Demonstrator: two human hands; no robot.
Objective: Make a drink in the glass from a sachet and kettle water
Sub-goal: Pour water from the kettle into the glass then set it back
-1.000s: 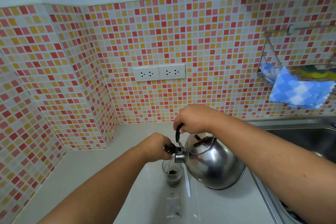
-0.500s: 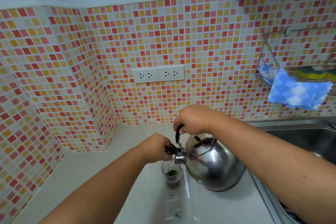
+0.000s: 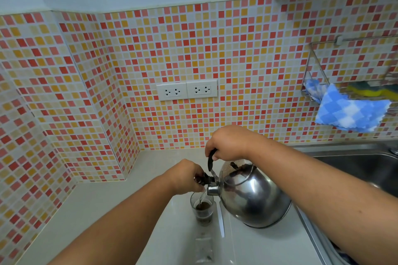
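A steel kettle (image 3: 252, 198) is tilted to the left, its spout over a small clear glass (image 3: 202, 208) on the pale counter (image 3: 90, 206). A thin stream of water runs from the spout into the glass, which holds dark brown liquid. My right hand (image 3: 228, 143) grips the kettle's black handle from above. My left hand (image 3: 187, 176) holds the black spout cap open beside the spout. A clear sachet (image 3: 204, 250) lies flat on the counter just in front of the glass.
A steel sink (image 3: 366, 165) lies to the right of the kettle. A wire rack (image 3: 316, 66) on the tiled wall holds a blue checked cloth (image 3: 349, 114) and a yellow sponge. Two double sockets (image 3: 187, 91) sit on the back wall. A white strip (image 3: 220, 220) lies beside the glass.
The dark liquid in the glass has risen a little as water keeps running in. Both hands and the kettle hold nearly the same pose.
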